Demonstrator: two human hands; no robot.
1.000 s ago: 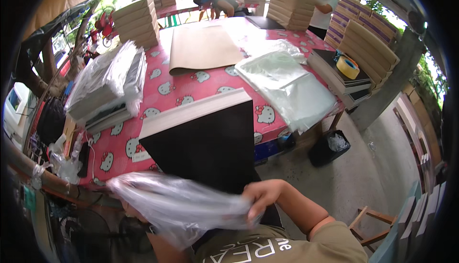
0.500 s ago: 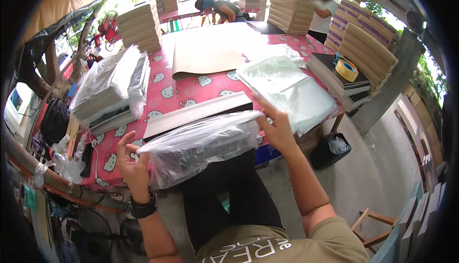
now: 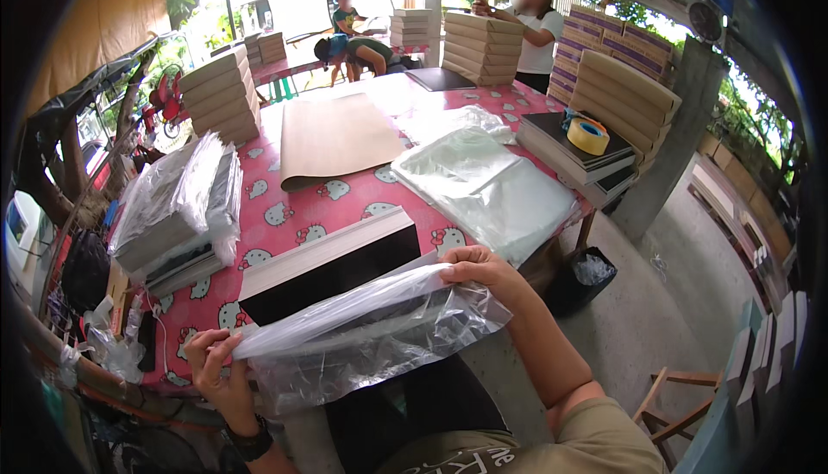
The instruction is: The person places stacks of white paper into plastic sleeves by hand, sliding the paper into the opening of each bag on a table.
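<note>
Clear and shiny, the bag (image 3: 371, 349) stretches, crinkled, between left hand (image 3: 222, 372) and right hand (image 3: 480, 272), both pinching its bunched, whitish upper edge.

The clear, crinkled plastic bag (image 3: 362, 336) hides the lower part of the thick black-covered book with pale page edges (image 3: 336, 274), so its cover's full extent cannot be told. The short-sleeved olive shirt (image 3: 595, 439) is cut off by the lower edge, while the standing person in white (image 3: 539, 38) has a blurred face and legs hidden beyond the pink patterned table (image 3: 259, 162).
</note>
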